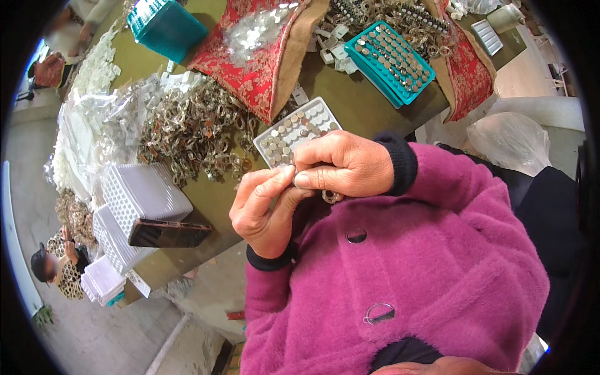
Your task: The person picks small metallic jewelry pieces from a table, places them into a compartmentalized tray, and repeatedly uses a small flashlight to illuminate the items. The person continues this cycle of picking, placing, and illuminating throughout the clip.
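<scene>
My left hand (pixel 267 206) and my right hand (pixel 347 164) meet in front of the magenta fuzzy coat. Their thumbs and fingertips pinch a small piece, mostly hidden between them. Below my right hand a clear ring-shaped piece (pixel 331 197) shows against the coat; whether it joins the pinched piece I cannot tell. Just beyond the hands lies a white plastic tray (pixel 323 105) of round cavities, partly filled with small round metallic discs (pixel 276 147). My right hand covers its near edge.
A heap of clear looped pieces (pixel 197 131) lies left of the tray. Stacked white trays (pixel 150 192) and a phone (pixel 169 233) stand nearer the left edge. Teal trays (pixel 393 63) with discs, red patterned cloth (pixel 253 70) and plastic bags lie beyond. Other people (pixel 61 267) are at far left.
</scene>
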Action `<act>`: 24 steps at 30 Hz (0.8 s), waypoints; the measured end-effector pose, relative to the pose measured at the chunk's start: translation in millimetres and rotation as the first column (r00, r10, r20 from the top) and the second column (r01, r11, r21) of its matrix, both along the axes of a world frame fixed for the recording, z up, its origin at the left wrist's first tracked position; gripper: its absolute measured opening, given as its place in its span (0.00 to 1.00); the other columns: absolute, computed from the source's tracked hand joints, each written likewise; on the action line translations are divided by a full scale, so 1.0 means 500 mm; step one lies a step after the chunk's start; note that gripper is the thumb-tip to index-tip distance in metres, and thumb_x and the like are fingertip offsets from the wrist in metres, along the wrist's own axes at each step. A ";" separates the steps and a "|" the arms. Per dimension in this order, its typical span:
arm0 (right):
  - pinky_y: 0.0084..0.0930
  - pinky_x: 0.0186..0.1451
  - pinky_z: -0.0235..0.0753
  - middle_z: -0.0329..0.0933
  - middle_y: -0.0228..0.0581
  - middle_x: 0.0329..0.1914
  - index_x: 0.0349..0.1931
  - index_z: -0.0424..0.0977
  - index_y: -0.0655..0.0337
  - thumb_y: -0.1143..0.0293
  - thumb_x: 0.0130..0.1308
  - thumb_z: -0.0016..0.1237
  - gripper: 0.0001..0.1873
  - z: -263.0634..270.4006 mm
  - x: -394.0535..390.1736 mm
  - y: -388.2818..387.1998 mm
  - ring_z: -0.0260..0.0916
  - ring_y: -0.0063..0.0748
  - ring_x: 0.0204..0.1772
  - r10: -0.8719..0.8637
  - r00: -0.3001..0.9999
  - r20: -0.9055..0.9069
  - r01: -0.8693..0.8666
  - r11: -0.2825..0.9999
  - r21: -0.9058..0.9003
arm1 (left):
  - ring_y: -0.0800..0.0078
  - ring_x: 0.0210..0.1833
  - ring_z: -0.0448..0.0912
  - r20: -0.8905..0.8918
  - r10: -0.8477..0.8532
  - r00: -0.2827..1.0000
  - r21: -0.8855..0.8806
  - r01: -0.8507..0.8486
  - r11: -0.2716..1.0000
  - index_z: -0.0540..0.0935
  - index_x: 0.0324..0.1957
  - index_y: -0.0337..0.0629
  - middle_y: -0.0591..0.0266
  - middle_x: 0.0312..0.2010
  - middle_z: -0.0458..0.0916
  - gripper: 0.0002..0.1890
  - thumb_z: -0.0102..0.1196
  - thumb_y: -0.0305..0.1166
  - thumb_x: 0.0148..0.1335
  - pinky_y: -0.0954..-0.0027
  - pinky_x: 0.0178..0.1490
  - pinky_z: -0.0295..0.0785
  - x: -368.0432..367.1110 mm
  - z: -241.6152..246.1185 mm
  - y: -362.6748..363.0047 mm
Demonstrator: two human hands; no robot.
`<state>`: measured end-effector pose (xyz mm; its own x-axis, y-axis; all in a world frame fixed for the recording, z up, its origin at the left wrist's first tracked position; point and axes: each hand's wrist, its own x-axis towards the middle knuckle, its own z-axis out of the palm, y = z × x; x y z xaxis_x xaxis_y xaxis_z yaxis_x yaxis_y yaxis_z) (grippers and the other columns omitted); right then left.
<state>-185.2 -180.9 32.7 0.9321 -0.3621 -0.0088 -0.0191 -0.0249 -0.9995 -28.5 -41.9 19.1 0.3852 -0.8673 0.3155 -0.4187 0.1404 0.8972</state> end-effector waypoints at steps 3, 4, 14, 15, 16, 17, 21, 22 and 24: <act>0.20 0.28 0.71 0.72 0.28 0.25 0.35 0.74 0.62 0.71 0.75 0.51 0.08 0.007 -0.003 -0.007 0.71 0.16 0.24 0.064 0.989 -0.132 -0.030 0.969 0.245 | 0.67 0.42 0.85 0.033 -0.027 0.999 -0.078 0.029 0.997 0.89 0.45 0.36 0.54 0.40 0.87 0.19 0.74 0.17 0.49 0.69 0.46 0.80 -0.005 -0.002 -0.012; 0.20 0.26 0.71 0.73 0.28 0.24 0.35 0.75 0.62 0.72 0.74 0.51 0.07 0.008 0.000 -0.002 0.72 0.17 0.23 0.020 0.997 -0.078 0.008 0.939 0.343 | 0.67 0.42 0.85 0.003 -0.026 1.000 -0.108 0.026 0.994 0.89 0.46 0.36 0.54 0.41 0.86 0.18 0.74 0.17 0.50 0.70 0.47 0.80 -0.006 -0.005 -0.018; 0.42 0.45 0.78 0.78 0.46 0.34 0.36 0.79 0.62 0.68 0.66 0.58 0.07 0.020 0.055 -0.155 0.77 0.52 0.41 -0.400 0.908 0.128 0.331 0.493 -0.805 | 0.72 0.40 0.82 -0.628 -0.054 0.776 -0.051 0.028 0.998 0.81 0.45 0.30 0.50 0.49 0.81 0.12 0.64 0.12 0.60 0.73 0.38 0.83 0.031 -0.037 -0.009; 0.43 0.46 0.78 0.78 0.45 0.35 0.36 0.80 0.61 0.68 0.66 0.58 0.07 0.022 0.075 -0.185 0.78 0.52 0.41 -0.406 0.903 0.138 0.325 0.437 -0.839 | 0.72 0.41 0.82 -0.647 -0.101 0.756 -0.093 0.052 0.994 0.81 0.44 0.30 0.49 0.49 0.81 0.11 0.64 0.12 0.60 0.73 0.39 0.83 0.037 -0.041 -0.011; 0.43 0.48 0.78 0.78 0.45 0.35 0.37 0.80 0.61 0.67 0.66 0.57 0.07 0.021 0.093 -0.204 0.78 0.51 0.42 -0.427 0.902 0.068 0.265 0.421 -0.868 | 0.71 0.43 0.82 -0.654 -0.085 0.752 -0.073 0.049 0.996 0.82 0.45 0.30 0.49 0.51 0.80 0.11 0.63 0.11 0.60 0.72 0.40 0.84 0.038 -0.044 -0.011; 0.43 0.49 0.78 0.79 0.45 0.36 0.38 0.81 0.60 0.66 0.66 0.57 0.08 0.019 0.113 -0.218 0.79 0.51 0.43 -0.441 0.898 0.011 0.208 0.401 -0.892 | 0.71 0.44 0.82 -0.640 -0.078 0.764 -0.054 0.056 0.997 0.82 0.45 0.30 0.49 0.52 0.80 0.12 0.63 0.11 0.60 0.71 0.41 0.84 0.040 -0.047 -0.011; 0.43 0.52 0.79 0.79 0.42 0.43 0.39 0.83 0.56 0.60 0.64 0.60 0.10 -0.002 0.173 -0.229 0.80 0.48 0.48 -0.508 0.808 -0.298 -0.099 0.381 -0.919 | 0.69 0.47 0.82 -0.640 -0.074 0.765 -0.031 0.071 0.997 0.83 0.46 0.30 0.51 0.53 0.80 0.12 0.63 0.11 0.61 0.70 0.45 0.85 0.049 -0.052 -0.011; 0.44 0.52 0.79 0.81 0.44 0.41 0.39 0.83 0.58 0.62 0.65 0.59 0.10 -0.008 0.175 -0.227 0.81 0.48 0.49 -0.504 0.820 -0.273 -0.075 0.378 -0.923 | 0.69 0.47 0.82 -0.641 -0.068 0.764 -0.028 0.065 0.998 0.83 0.46 0.30 0.51 0.53 0.79 0.12 0.63 0.12 0.61 0.70 0.45 0.85 0.050 -0.054 -0.011; 0.46 0.52 0.80 0.84 0.48 0.38 0.37 0.83 0.60 0.64 0.65 0.57 0.10 -0.018 0.174 -0.225 0.82 0.49 0.50 -0.498 0.836 -0.230 -0.033 0.374 -0.927 | 0.69 0.46 0.82 -0.651 -0.065 0.756 -0.032 0.058 0.998 0.83 0.46 0.30 0.50 0.53 0.79 0.11 0.62 0.12 0.61 0.69 0.45 0.85 0.055 -0.056 -0.012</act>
<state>-98.0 -293.6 23.6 0.7864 -0.6063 0.1182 -0.5625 -0.7819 -0.2687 -1.1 -48.0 -8.8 0.4463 -0.8947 0.0161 0.2768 0.1552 0.9483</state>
